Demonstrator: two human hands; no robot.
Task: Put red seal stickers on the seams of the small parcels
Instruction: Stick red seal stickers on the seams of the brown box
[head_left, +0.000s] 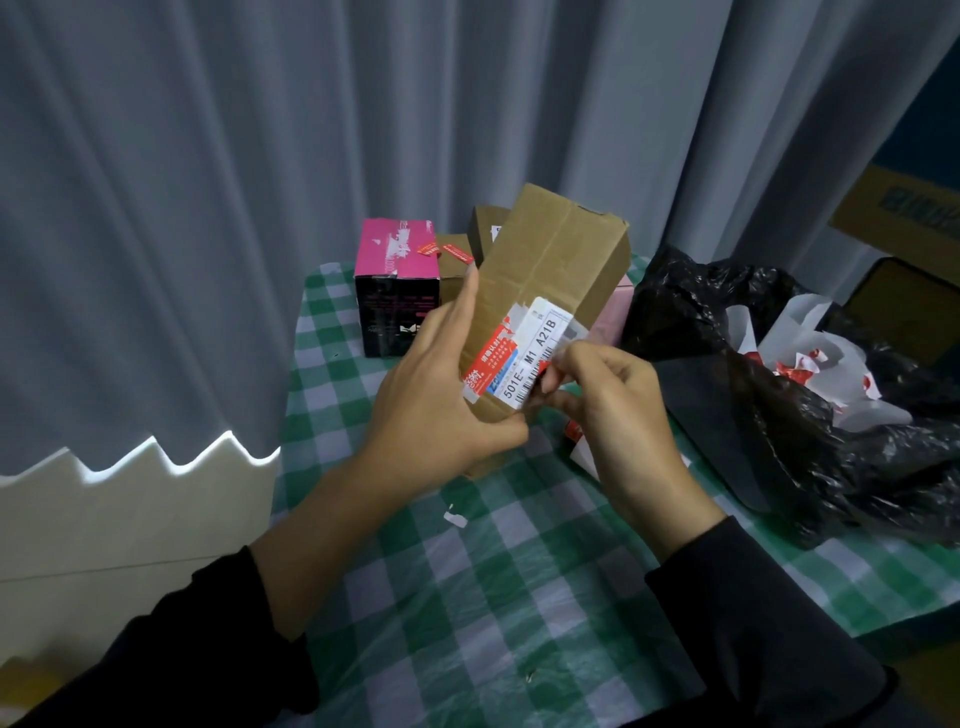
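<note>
My left hand (441, 395) grips a tall brown cardboard parcel (556, 260), tilted above the table. A white shipping label (535, 358) covers its near end. One red seal sticker (488, 361) lies along the label's left edge. My right hand (613, 410) pinches another red sticker (544, 370) against the label's lower right side; the fingers hide most of it. A pink-and-black box (397, 291) and two small brown boxes (454, 260) stand behind, with red stickers on top.
The table has a green-and-white checked cloth (493, 571). A black plastic bag (810, 415) on the right holds white backing paper with red scraps (810, 358). A pale pink box (613, 312) sits behind the parcel. Grey curtains hang behind. A paper scrap (456, 517) lies on the cloth.
</note>
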